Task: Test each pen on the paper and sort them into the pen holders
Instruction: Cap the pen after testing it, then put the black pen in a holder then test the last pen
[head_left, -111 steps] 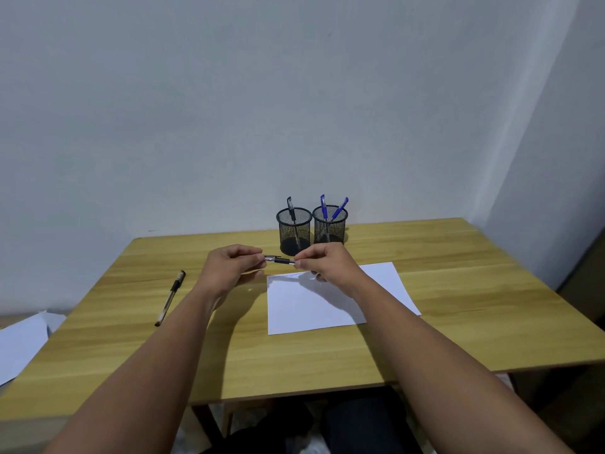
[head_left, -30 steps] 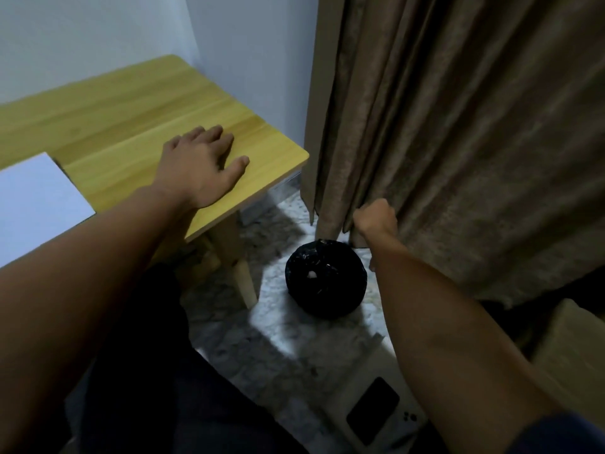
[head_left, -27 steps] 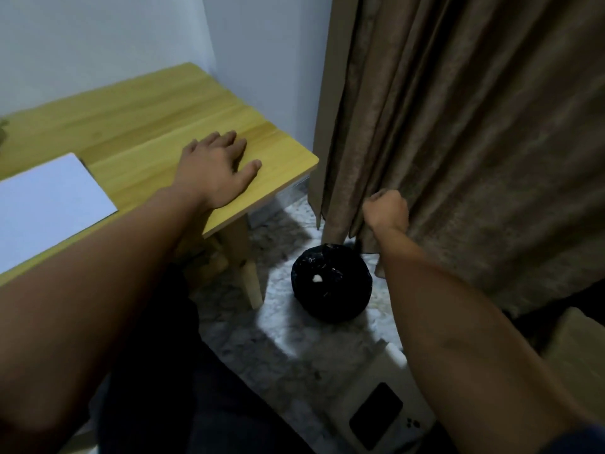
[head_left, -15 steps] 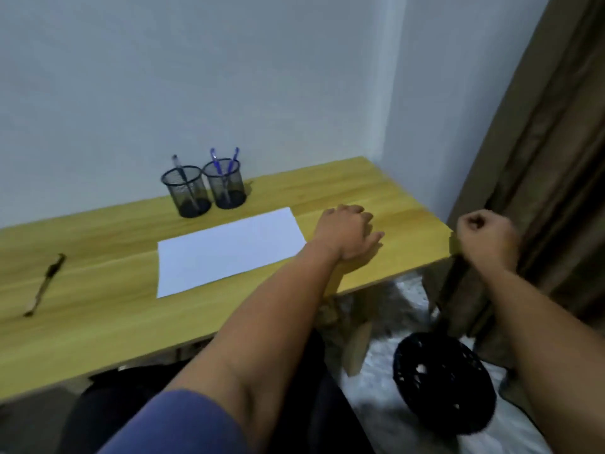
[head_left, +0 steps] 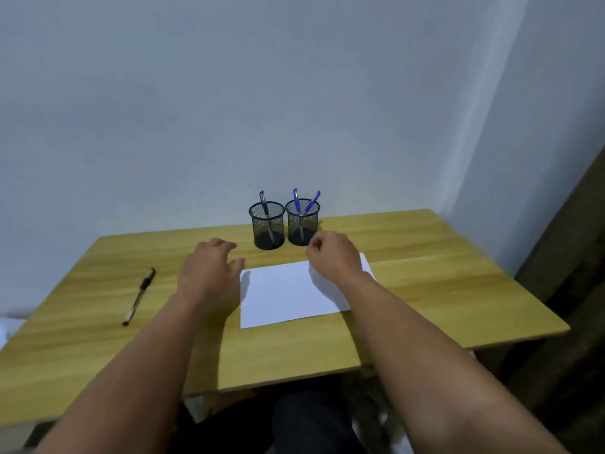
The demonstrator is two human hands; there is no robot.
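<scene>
Our left hand (head_left: 209,273) hovers with relaxed fingers just left of the white paper sheet (head_left: 288,293) mid-table, and our right hand (head_left: 334,257), loosely curled, holds nothing above its far right corner. A black capped pen (head_left: 139,296) lies near the wooden table's (head_left: 442,290) left edge. At the far edge stand two black mesh pen holders: the left holder (head_left: 267,229) carries one black pen, the right holder (head_left: 302,224) two blue pens.
</scene>
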